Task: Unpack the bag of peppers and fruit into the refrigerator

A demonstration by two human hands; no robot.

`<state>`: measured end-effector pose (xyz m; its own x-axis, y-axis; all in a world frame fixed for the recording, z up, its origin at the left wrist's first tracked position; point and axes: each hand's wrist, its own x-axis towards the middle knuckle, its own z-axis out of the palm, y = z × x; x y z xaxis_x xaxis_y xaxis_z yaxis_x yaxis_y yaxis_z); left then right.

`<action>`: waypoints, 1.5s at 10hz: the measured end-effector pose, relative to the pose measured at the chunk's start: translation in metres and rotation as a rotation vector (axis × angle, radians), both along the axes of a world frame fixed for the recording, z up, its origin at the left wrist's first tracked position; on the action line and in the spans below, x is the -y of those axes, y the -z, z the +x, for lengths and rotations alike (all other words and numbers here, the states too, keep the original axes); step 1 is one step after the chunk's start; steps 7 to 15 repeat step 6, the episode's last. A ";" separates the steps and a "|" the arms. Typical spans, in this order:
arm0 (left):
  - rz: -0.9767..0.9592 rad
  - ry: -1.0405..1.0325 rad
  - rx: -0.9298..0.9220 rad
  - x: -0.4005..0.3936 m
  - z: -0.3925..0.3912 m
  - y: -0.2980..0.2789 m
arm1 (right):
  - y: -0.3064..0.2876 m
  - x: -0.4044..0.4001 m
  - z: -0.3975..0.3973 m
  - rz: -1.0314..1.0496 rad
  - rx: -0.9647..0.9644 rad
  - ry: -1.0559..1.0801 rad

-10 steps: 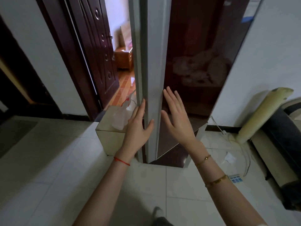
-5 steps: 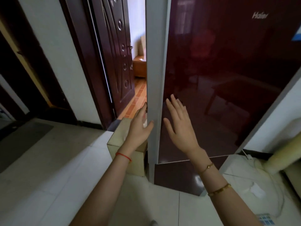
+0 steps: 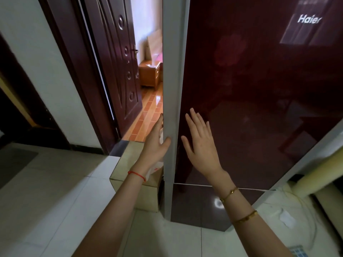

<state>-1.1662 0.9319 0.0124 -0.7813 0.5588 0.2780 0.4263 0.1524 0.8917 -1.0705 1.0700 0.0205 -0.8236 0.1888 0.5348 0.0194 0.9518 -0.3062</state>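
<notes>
Item: refrigerator (image 3: 250, 101), dark red glass front, upper door seen at its grey left edge (image 3: 172, 89); whether the door is sealed or ajar cannot be told. Left hand (image 3: 155, 143): wrapped on that grey edge, thumb on the near face, fingers hidden behind it, so the edge is gripped. Right hand (image 3: 201, 143): fingers straight and spread, nothing held, raised at the glass near the edge; contact cannot be confirmed. Bag (image 3: 155, 168): white plastic with red print, only a small part visible beside the left wrist, lying on the box (image 3: 133, 180) that stands on the floor against the refrigerator's left side; peppers and fruit are not seen. Step judged: working the upper door. Recommended: the edge is held firmly, the swing is kept slow, and the bag and box are kept out of the door's path.
</notes>
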 end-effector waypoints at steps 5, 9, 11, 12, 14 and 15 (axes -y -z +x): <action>-0.147 0.256 -0.171 0.002 -0.081 0.011 | -0.004 0.014 -0.052 -0.137 -0.026 0.179; -0.122 0.285 -0.199 0.017 -0.086 0.005 | -0.008 0.026 -0.053 -0.182 -0.052 0.234; -0.122 0.285 -0.199 0.017 -0.086 0.005 | -0.008 0.026 -0.053 -0.182 -0.052 0.234; -0.122 0.285 -0.199 0.017 -0.086 0.005 | -0.008 0.026 -0.053 -0.182 -0.052 0.234; -0.122 0.285 -0.199 0.017 -0.086 0.005 | -0.008 0.026 -0.053 -0.182 -0.052 0.234; -0.122 0.285 -0.199 0.017 -0.086 0.005 | -0.008 0.026 -0.053 -0.182 -0.052 0.234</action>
